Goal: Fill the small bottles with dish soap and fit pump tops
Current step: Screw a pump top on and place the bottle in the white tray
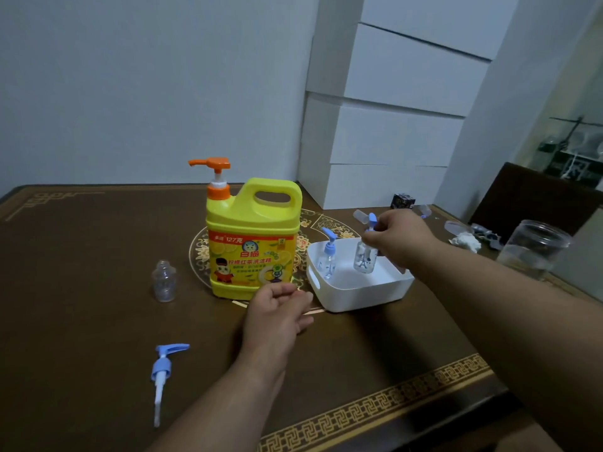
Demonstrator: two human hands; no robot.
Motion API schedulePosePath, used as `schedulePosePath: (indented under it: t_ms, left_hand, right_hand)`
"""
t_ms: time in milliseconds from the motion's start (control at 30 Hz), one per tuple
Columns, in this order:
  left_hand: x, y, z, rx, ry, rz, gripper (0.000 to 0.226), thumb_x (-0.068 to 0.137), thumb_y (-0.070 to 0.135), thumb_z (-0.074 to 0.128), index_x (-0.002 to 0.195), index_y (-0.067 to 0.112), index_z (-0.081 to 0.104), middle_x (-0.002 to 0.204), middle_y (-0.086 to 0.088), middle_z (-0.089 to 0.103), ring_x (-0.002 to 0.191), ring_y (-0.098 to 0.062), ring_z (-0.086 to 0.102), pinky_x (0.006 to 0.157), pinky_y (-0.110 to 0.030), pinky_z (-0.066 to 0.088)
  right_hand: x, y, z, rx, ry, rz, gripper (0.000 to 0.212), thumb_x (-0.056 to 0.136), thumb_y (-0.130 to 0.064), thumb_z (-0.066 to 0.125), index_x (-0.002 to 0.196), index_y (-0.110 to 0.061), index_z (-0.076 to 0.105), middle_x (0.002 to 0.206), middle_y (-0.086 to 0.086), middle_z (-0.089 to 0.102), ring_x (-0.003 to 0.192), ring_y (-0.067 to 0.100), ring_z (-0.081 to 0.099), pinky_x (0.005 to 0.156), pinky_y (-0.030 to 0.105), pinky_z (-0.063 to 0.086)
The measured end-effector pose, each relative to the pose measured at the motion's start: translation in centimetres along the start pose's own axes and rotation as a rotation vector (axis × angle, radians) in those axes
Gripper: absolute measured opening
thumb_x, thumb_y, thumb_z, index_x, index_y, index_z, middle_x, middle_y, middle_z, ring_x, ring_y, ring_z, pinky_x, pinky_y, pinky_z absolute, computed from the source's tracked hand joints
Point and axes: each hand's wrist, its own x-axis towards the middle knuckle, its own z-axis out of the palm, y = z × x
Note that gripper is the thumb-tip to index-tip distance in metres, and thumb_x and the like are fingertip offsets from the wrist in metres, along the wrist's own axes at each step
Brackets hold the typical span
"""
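From the head camera, the right hand (pixel 399 238) reaches over the white tray (pixel 359 288) near the bench's far right, its fingers pinching the blue pump top of a small clear bottle (pixel 365 259); the hand hides most of that pump. A second capped small bottle (pixel 328 259) stands in the tray's left part. The left hand (pixel 277 313) hovers loosely curled, holding nothing, before the yellow dish soap jug (pixel 251 243), whose label reads "127" among Chinese characters. An uncapped small bottle (pixel 164 281) stands left of the jug; a loose blue pump top (pixel 161 373) lies toward the near edge. A clear jar (pixel 532 249) is blurred at the right edge.
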Motion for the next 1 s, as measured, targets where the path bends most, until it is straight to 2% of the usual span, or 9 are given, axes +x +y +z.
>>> schedulePosePath:
  t_ms: [100,233,367,433,500,667,767,900,1000]
  left_hand:
    - [0.1,0.2,0.4,0.012,-0.012,0.018,0.029,0.089,0.012,0.08,0.114,0.01,0.066,0.103,-0.012,0.074,0.091,-0.018,0.073,0.079,-0.037,0.063]
    - [0.1,0.1,0.7,0.018,-0.007,0.013,0.026,0.089,0.013,0.081,0.111,0.014,0.067,0.104,-0.012,0.075,0.092,-0.019,0.073,0.082,-0.039,0.064]
    - [0.0,0.0,0.7,0.005,-0.012,0.02,0.027,0.089,0.014,0.081,0.112,0.014,0.068,0.103,-0.01,0.075,0.091,-0.017,0.073,0.081,-0.038,0.064]
    - [0.0,0.1,0.8,-0.011,-0.013,0.023,0.026,0.089,0.012,0.08,0.112,0.013,0.068,0.103,-0.01,0.074,0.09,-0.016,0.072,0.082,-0.038,0.064]
    - [0.0,0.1,0.9,-0.024,-0.018,0.022,0.025,0.089,0.011,0.08,0.111,0.012,0.067,0.103,-0.01,0.074,0.089,-0.016,0.071,0.082,-0.039,0.063]
    - [0.3,-0.1,0.7,-0.046,-0.018,-0.014,0.027,0.089,0.012,0.08,0.113,0.012,0.067,0.105,-0.012,0.073,0.091,-0.018,0.072,0.087,-0.045,0.065]
    - [0.4,-0.3,0.6,-0.064,-0.025,-0.04,0.029,0.088,0.012,0.081,0.113,0.012,0.067,0.104,-0.014,0.073,0.091,-0.02,0.071,0.087,-0.046,0.065]
    - [0.5,-0.6,0.5,-0.064,-0.034,-0.038,0.027,0.088,0.012,0.08,0.112,0.013,0.067,0.101,-0.014,0.074,0.09,-0.02,0.071,0.088,-0.049,0.065]
    - [0.6,-0.6,0.5,-0.058,-0.034,-0.038,0.027,0.088,0.011,0.08,0.111,0.013,0.068,0.102,-0.014,0.074,0.091,-0.02,0.072,0.087,-0.048,0.065]
  right_hand:
    - [1.5,0.8,0.9,-0.039,-0.022,0.059,0.022,0.085,-0.023,0.072,0.088,-0.001,0.071,0.08,0.02,0.069,0.065,0.029,0.061,0.06,0.034,0.046]
    - [2.7,1.6,2.2,-0.05,-0.04,0.086,0.021,0.085,-0.021,0.071,0.091,-0.002,0.072,0.078,0.017,0.064,0.063,0.022,0.054,0.058,0.032,0.043]
    - [3.4,1.8,3.2,-0.065,-0.063,0.051,0.018,0.085,-0.018,0.072,0.091,-0.001,0.074,0.085,-0.005,0.056,0.062,0.018,0.056,0.06,0.032,0.044]
    - [3.5,1.7,3.6,-0.063,-0.071,0.044,0.016,0.085,-0.018,0.073,0.09,-0.003,0.075,0.089,-0.001,0.061,0.065,0.019,0.059,0.061,0.034,0.046]
    - [3.6,1.5,4.0,-0.063,-0.082,0.035,0.016,0.085,-0.018,0.073,0.09,-0.002,0.075,0.081,0.008,0.065,0.066,0.021,0.057,0.062,0.035,0.045]
    - [3.3,1.2,4.9,-0.065,-0.107,0.017,0.015,0.087,-0.017,0.072,0.09,-0.003,0.075,0.074,0.008,0.062,0.063,0.019,0.052,0.06,0.033,0.042]
    - [3.3,1.2,5.4,-0.08,-0.118,0.011,0.014,0.087,-0.017,0.073,0.093,-0.005,0.077,0.079,0.016,0.066,0.064,0.019,0.052,0.06,0.033,0.04]
    - [3.3,1.4,5.5,-0.08,-0.102,0.023,0.016,0.087,-0.018,0.073,0.095,-0.005,0.076,0.077,0.011,0.062,0.064,0.019,0.051,0.06,0.032,0.039]
    - [3.3,1.5,5.5,-0.092,-0.1,0.021,0.015,0.087,-0.018,0.072,0.095,-0.006,0.076,0.08,0.014,0.066,0.066,0.02,0.053,0.061,0.032,0.04]
